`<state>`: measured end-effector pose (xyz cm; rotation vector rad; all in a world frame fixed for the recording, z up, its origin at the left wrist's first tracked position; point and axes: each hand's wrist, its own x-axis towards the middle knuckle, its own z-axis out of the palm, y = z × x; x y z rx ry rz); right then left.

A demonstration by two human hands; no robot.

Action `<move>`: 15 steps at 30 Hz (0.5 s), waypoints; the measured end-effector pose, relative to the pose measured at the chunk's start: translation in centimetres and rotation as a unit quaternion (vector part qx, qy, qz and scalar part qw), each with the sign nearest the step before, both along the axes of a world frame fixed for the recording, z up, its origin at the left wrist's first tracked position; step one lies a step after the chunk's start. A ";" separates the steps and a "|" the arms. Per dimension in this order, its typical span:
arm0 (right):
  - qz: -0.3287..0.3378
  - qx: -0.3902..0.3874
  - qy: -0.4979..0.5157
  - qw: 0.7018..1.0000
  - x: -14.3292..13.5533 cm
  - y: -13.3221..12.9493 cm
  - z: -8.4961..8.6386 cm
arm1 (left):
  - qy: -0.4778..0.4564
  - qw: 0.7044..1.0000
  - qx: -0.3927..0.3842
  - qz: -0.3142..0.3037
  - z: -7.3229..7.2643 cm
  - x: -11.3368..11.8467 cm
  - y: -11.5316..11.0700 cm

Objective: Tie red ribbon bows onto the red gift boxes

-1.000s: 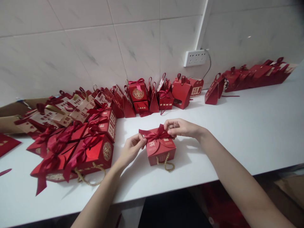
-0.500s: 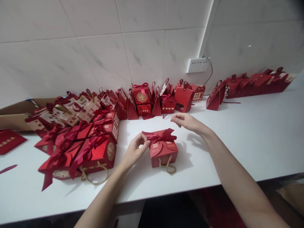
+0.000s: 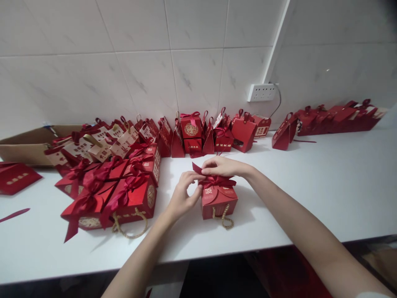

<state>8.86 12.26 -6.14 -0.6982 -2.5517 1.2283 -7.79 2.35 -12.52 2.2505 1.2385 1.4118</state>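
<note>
A small red gift box (image 3: 219,203) with a gold rope handle (image 3: 227,222) stands on the white table in front of me. A dark red ribbon bow (image 3: 221,181) is tied across its top. My left hand (image 3: 186,192) is at the bow's left side, thumb and fingers closing on the ribbon there. From behind and above, my right hand (image 3: 221,166) reaches over the box, its fingertips pinching the ribbon near a tail that sticks up at the left. The two hands' fingertips are close together.
Larger red boxes with bows (image 3: 124,198) stand left on the white table (image 3: 173,248). Behind them are tagged bags and an open cardboard box (image 3: 25,151). Small red boxes (image 3: 243,134) line the tiled wall below a socket strip (image 3: 262,92). A red envelope-like piece (image 3: 18,179) lies far left.
My right hand has moved left and down from beside the box to the bow's ribbon. My left hand stays at the bow's left side. The view has shifted slightly.
</note>
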 end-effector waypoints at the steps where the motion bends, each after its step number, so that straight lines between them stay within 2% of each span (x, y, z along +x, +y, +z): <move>1: -0.006 -0.002 -0.002 1.000 0.0 -0.1 0.0 | 0.005 1.000 0.001 0.001 0.0 0.0 0.0; 6: -0.024 -0.018 0.018 0.999 -0.1 -0.1 -0.5 | 0.016 1.000 -0.004 0.008 -0.2 0.2 -0.1; 10: -0.068 -0.011 0.039 0.997 -0.1 0.2 -1.3 | 0.027 0.999 0.018 0.044 0.1 0.3 -0.2; 12: -0.085 -0.015 0.050 0.995 -0.1 0.2 -1.7 | 0.063 0.997 0.022 0.028 0.6 0.3 -0.1; 15: -0.103 -0.030 0.061 0.992 -0.4 0.3 -1.9 | 0.117 0.992 0.015 -0.036 1.6 0.2 0.4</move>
